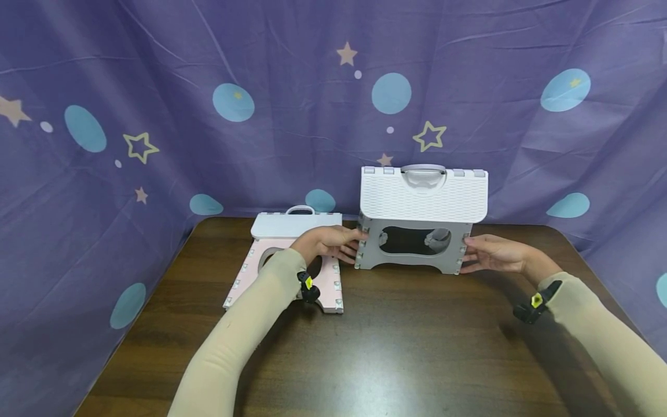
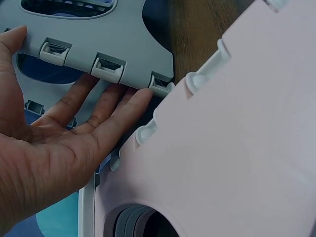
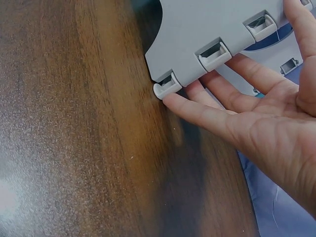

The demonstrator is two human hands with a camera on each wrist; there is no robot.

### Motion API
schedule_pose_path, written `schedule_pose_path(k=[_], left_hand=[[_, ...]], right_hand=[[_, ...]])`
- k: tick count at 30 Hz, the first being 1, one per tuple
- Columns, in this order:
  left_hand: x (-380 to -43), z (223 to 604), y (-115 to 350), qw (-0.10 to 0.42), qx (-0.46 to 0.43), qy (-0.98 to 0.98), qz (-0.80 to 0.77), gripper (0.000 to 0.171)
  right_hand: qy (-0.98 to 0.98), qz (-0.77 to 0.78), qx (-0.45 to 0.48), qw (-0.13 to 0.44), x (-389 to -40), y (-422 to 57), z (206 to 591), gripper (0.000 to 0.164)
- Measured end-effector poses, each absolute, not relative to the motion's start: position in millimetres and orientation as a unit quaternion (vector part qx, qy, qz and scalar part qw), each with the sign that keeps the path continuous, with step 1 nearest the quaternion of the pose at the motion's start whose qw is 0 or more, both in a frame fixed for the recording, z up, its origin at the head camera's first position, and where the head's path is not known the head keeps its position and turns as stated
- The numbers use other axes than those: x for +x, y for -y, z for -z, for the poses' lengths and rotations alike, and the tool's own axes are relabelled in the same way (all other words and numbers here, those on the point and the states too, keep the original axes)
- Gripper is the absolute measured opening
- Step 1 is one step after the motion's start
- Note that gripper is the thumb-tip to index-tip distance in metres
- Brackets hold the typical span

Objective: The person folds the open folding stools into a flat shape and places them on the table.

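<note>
A folding step stool (image 1: 391,200) with a white textured top, a carry handle and grey legs stands opened toward the back of the table. My left hand (image 1: 333,240) grips its left side edge, the thumb on the near panel and the fingers behind the hinges. On the opposite edge my right hand (image 1: 495,253) holds the stool the same way, thumb in front. In the right wrist view, fingertips lie along the grey leg panel (image 3: 182,44), by its lowest hinge. A pink and white folding stool (image 2: 232,138) lies folded flat beneath my left forearm.
The brown wooden table (image 1: 406,341) extends in front of the stools. A purple curtain (image 1: 292,150) with stars and blue dots hangs right behind the table's back edge and along both sides. The pink stool sits just left of the grey one.
</note>
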State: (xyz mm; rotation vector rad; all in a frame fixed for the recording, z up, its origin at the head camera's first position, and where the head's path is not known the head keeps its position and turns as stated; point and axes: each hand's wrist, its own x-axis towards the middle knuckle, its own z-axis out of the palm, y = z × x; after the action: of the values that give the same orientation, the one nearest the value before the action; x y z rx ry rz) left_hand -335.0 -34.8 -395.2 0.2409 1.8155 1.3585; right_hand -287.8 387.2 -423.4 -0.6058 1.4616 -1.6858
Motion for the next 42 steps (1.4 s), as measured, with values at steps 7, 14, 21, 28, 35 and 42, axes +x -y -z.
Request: schedule_pose_path(k=[7, 14, 21, 28, 35, 42], left_hand=[[-334.9, 394.8, 34.6, 0.416, 0.098, -0.723, -0.543, 0.07], [-335.1, 395.0, 34.1, 0.414, 0.098, -0.724, -0.543, 0.068], [-335.9, 395.0, 33.9, 0.413, 0.097, -0.726, -0.542, 0.068], [-336.7, 395.1, 34.1, 0.414, 0.098, -0.727, -0.539, 0.069], [-337.6, 395.2, 34.2, 0.417, 0.098, -0.728, -0.536, 0.07], [-338.7, 395.2, 34.7, 0.417, 0.099, -0.73, -0.533, 0.07]], right_hand=[[-0.573, 0.667, -0.249, 0.405, -289.3, -387.3, 424.7, 0.046], [-0.553, 0.676, -0.261, 0.411, -291.2, -388.2, 427.5, 0.048], [-0.556, 0.677, -0.256, 0.409, -290.7, -387.9, 426.4, 0.046], [-0.559, 0.675, -0.257, 0.408, -290.3, -387.3, 425.7, 0.045], [-0.556, 0.675, -0.259, 0.409, -291.2, -387.8, 426.6, 0.045], [-0.555, 0.677, -0.257, 0.409, -290.9, -387.3, 425.8, 0.044]])
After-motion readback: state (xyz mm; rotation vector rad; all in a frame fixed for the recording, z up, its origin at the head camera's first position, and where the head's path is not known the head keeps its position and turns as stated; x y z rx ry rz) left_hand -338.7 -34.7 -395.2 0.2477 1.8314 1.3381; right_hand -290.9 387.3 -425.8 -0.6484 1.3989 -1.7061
